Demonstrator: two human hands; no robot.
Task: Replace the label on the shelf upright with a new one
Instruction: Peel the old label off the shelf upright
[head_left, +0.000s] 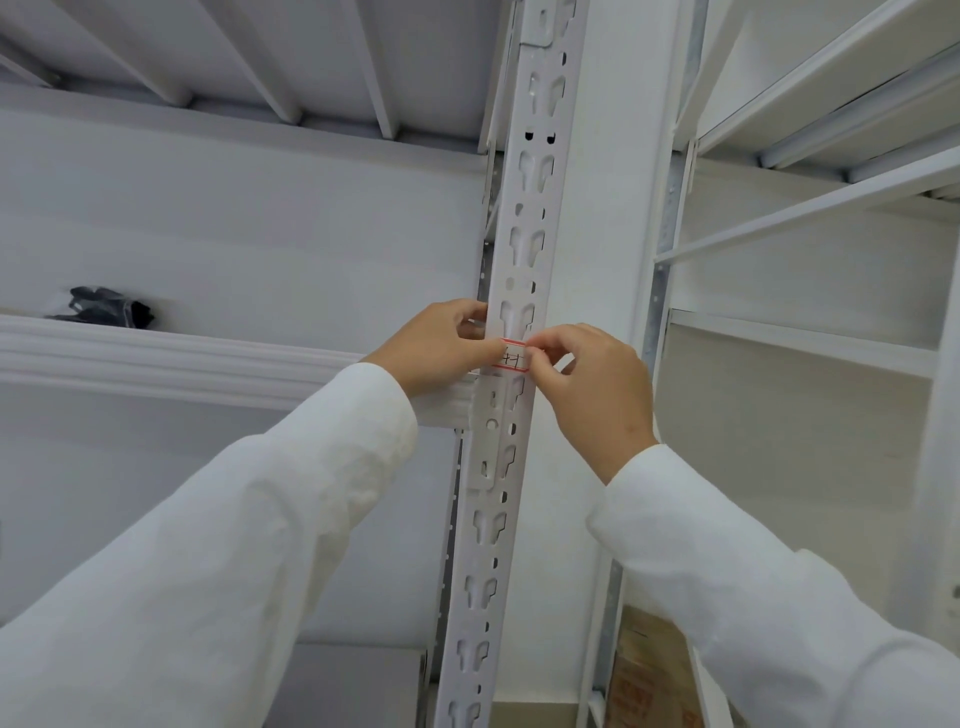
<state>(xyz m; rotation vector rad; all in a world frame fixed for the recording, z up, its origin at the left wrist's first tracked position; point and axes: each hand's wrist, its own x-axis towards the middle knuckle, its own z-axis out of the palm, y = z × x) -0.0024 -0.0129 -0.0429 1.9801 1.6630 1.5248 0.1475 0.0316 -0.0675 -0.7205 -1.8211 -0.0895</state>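
A white perforated shelf upright (524, 218) runs down the middle of the view. A small white label (512, 356) with red borders and dark handwriting lies across it at mid height. My left hand (441, 348) touches the label's left end with its fingertips and rests against the upright's left edge. My right hand (592, 384) pinches the label's right end between thumb and forefinger. Both arms wear white sleeves. Part of the label is hidden under my fingers.
A white shelf beam (182, 358) meets the upright from the left, with a dark bundled object (111, 307) lying on that shelf. More white shelving (810, 338) stands on the right. A brown cardboard box (649, 675) sits low beside the upright.
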